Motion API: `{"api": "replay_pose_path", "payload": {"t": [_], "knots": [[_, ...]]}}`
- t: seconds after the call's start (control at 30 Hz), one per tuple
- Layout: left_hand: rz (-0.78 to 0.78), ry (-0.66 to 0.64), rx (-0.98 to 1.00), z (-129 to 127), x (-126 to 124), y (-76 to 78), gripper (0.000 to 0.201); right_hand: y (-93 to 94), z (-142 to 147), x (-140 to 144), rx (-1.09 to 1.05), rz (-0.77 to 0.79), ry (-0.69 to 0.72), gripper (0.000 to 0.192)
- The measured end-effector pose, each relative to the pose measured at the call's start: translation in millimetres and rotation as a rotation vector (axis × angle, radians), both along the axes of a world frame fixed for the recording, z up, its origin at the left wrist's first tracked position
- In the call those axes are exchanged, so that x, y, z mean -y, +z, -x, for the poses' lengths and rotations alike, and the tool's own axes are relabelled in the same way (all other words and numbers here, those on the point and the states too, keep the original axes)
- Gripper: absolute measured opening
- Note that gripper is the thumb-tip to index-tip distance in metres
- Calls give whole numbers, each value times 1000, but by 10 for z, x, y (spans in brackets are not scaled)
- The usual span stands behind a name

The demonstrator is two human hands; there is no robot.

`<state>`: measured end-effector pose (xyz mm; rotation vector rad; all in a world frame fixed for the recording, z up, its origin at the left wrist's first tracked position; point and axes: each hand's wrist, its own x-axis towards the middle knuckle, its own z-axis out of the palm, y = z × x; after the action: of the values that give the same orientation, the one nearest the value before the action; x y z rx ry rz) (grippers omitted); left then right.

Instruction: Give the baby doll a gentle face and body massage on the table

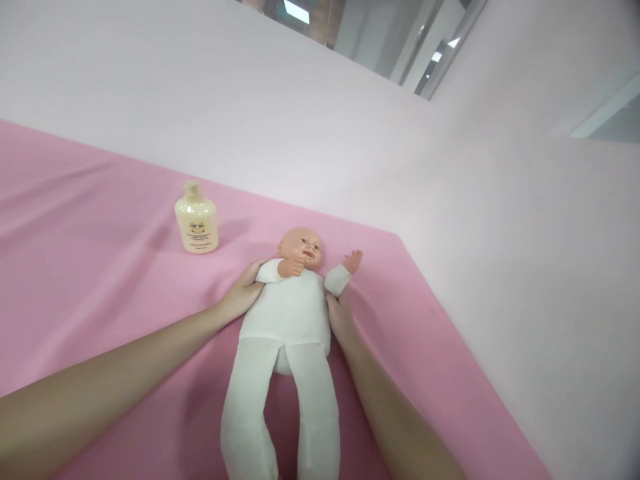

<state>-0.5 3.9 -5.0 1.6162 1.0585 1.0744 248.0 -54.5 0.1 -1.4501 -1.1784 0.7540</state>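
While most of your fingers are tucked out of sight, both hands look clamped on the bald baby doll with a shiny, peach, plastic-looking head and a soft white cloth body [287,310]. Your left hand [245,290] wraps its side by the upper arm; your right hand [343,319] presses the opposite side, just below the other arm. How firmly the hidden fingers close, I cannot tell.

The doll lies face up between your forearms, head away from you, one arm bent near its chin, the other sticking outward, legs running out of view below. As I judge it, the two-sided hold is made and release is not yet done; whether its back rests fully on the creased pink sheet [125,267] cannot be told.

Farther out, beyond your left hand, a pale cream, round-shouldered bottle with a printed label [199,227] stands upright on the sheet, untouched. Past the sheet's edge rises a plain white wall-like surface [200,87], with a glass panel [370,37] at the top.
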Motion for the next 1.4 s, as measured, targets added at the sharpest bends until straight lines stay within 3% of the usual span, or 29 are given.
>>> {"api": "replay_pose_path", "payload": {"t": [0.77, 1.1, 1.4], "knots": [[19, 7, 2, -3, 23, 35, 56, 70, 19, 32, 17, 77, -23, 31], [-15, -12, 25, 3, -1, -8, 57, 68, 38, 37, -25, 5, 12, 46], [-26, 4, 32, -6, -19, -38, 58, 142, 71, 48, -5, -33, 37, 44]]}}
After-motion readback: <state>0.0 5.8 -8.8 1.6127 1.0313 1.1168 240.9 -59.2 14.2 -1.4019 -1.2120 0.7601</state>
